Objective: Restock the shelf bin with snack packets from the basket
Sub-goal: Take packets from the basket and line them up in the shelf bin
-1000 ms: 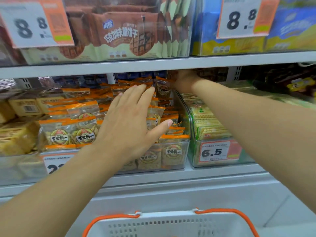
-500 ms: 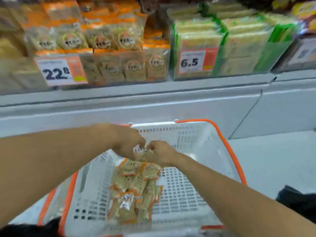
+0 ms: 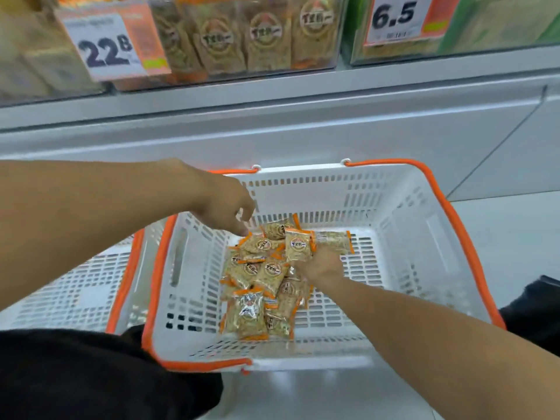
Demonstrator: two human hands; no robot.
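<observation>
A white basket [image 3: 403,213] with orange handles sits below me on the floor, holding a pile of several orange-edged snack packets [image 3: 257,283]. My right hand [image 3: 321,266] reaches into the pile and grips one packet [image 3: 298,248], which stands upright above the others. My left hand [image 3: 225,207] hovers at the pile's far left corner with fingers loosely curled downward, fingertips just at a packet, holding nothing that I can see. The clear shelf bin [image 3: 263,34] with the same packets stands above, beside its 22.8 price tag [image 3: 106,47].
A neighbouring bin of green packets carries a 6.5 tag [image 3: 394,19]. A grey shelf base [image 3: 272,128] runs between the bins and the basket. A second white basket [image 3: 75,289] lies at the left. Dark clothing [image 3: 91,374] fills the lower left.
Both hands left the shelf bin and came down into the basket as my view dropped. Since half a second ago they have parted, and the right hand has raised one packet.
</observation>
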